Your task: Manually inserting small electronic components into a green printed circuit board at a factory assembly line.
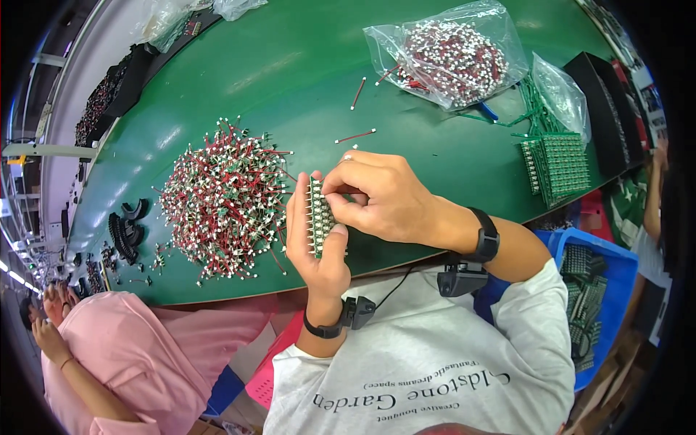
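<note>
My left hand (319,270) holds a narrow green circuit board panel (317,217) upright, its fingers along the left side and the thumb on the lower right. Rows of small white connectors cover the panel's face, and pins stick out along its left edge. Against the panel's upper right edge, my right hand (388,194) has thumb and fingertips pinched together. Whatever lies in that pinch is hidden. Just left of my hands spreads a large heap of short red wire leads (221,203) with white connectors at their ends, some green bits among them.
A clear plastic bag (457,54) of similar leads lies at the back. Stacked green board panels (558,167) sit at the right, beside a black box (605,101). A blue bin (616,290) holds more panels. Black curved parts (125,235) lie left. A person in pink (130,355) sits nearby.
</note>
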### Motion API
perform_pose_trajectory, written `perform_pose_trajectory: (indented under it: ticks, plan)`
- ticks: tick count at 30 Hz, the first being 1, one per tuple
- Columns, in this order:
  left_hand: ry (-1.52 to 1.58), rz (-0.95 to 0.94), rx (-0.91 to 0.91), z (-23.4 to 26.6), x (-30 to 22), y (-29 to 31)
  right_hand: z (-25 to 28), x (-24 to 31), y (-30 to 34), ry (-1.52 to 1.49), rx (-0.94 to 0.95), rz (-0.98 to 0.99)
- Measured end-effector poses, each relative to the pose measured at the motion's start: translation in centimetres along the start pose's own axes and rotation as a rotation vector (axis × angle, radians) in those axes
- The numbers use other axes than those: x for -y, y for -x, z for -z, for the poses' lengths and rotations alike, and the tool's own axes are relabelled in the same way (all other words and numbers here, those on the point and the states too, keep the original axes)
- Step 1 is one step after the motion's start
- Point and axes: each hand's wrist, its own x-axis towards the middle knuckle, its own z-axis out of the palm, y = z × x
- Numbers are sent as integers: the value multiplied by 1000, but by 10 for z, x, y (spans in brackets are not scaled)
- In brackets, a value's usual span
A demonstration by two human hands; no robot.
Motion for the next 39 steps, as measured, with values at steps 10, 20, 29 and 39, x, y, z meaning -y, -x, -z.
perform_pose_trajectory:
  ticks: [10, 20, 29, 39]
  plan:
    - [40, 6, 37, -1, -2, 1, -1, 0, 0, 58, -26, 82]
    - [-38, 4, 82, 4, -3, 0, 4, 2, -4, -17, 41, 10]
    - [-25, 25, 47, 0, -4, -1, 3, -1, -5, 16, 39, 83]
    - [-103, 102, 60, 4, -10, 1, 1, 2, -5, 31, -35, 125]
